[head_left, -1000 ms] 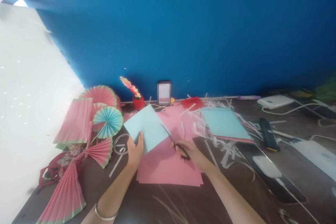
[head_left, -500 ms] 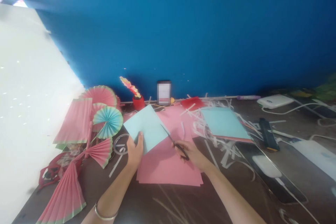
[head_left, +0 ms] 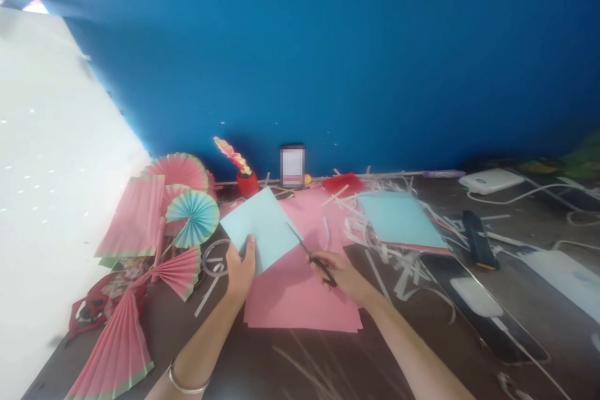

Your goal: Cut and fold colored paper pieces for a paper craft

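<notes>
A light blue sheet of paper [head_left: 265, 225] is pinched in my left hand [head_left: 241, 269], thumb on top and fingers underneath out of sight. My right hand [head_left: 340, 275] is closed round the dark handles of a pair of scissors [head_left: 323, 265]. Their blades point up and left, at the right edge of the blue sheet; whether the paper lies between them I cannot tell. Beneath both hands, pink sheets of paper [head_left: 300, 306] lie on the dark table.
Pleated pink paper fans [head_left: 112, 344] and a blue one [head_left: 192, 219] crowd the left. To the right lie blue paper [head_left: 403, 219], white paper strips [head_left: 407, 275], a phone [head_left: 520, 337] and a white power bank [head_left: 492, 181]. A blue wall [head_left: 351, 62] rises behind.
</notes>
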Tool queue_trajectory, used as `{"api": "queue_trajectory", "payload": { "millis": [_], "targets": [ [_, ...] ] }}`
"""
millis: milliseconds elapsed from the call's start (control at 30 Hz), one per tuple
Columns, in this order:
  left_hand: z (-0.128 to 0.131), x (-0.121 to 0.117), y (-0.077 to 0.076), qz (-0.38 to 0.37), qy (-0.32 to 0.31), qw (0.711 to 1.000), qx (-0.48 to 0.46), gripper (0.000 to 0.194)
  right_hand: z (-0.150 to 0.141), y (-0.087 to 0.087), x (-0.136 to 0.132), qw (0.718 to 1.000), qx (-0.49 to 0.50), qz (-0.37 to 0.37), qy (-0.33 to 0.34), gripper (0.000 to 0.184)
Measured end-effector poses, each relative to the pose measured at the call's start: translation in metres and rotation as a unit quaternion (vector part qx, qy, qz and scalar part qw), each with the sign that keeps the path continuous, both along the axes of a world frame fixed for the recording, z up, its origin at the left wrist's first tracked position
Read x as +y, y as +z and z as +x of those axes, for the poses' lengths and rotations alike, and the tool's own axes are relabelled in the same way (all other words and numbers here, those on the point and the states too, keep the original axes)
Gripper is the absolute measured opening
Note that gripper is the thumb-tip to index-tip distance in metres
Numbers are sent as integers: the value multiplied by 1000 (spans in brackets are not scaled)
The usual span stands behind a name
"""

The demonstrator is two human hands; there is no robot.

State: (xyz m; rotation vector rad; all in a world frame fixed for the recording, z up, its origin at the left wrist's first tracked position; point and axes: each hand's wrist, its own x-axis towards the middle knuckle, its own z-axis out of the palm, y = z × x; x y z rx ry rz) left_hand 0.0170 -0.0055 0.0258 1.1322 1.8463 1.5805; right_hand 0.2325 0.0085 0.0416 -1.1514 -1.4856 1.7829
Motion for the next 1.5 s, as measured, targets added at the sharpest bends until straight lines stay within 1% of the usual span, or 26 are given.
{"api": "queue_trajectory", "payload": {
  "millis": [400, 600, 767, 933, 1033, 1267, 1400, 1500],
  "targets": [
    [-1, 0, 1, -12, 3, 1000, -4, 37, 1, -3, 2, 1000, 3, 1, 4, 36],
    [-1, 1, 0, -4, 5, 1000, 4, 37, 2, -2, 3, 1000, -3, -2, 4, 36],
    [0, 0, 0, -16, 3, 1000, 7, 36, 1, -3, 3, 1000, 22, -8, 7, 35],
    [1, -1, 0, -24, -6, 1000, 3, 37, 1, -5, 3, 999, 50, -11, 13, 29],
    [1, -1, -1, -22, -9, 1000, 4, 37, 1, -4, 3, 999, 45, -8, 11, 27],
    [1, -1, 0, -16, -14, 1000, -4, 36, 0, 0, 1, 1000, 7, 6, -2, 34],
    [1, -1, -2, -32, -11, 999, -1, 36, 1, 0, 2, 1000, 22, -1, 4, 31],
    [0, -1, -5, -37, -21, 999, 4, 37, 1, -2, 2, 1000, 30, 1, 2, 28]
  ]
}}
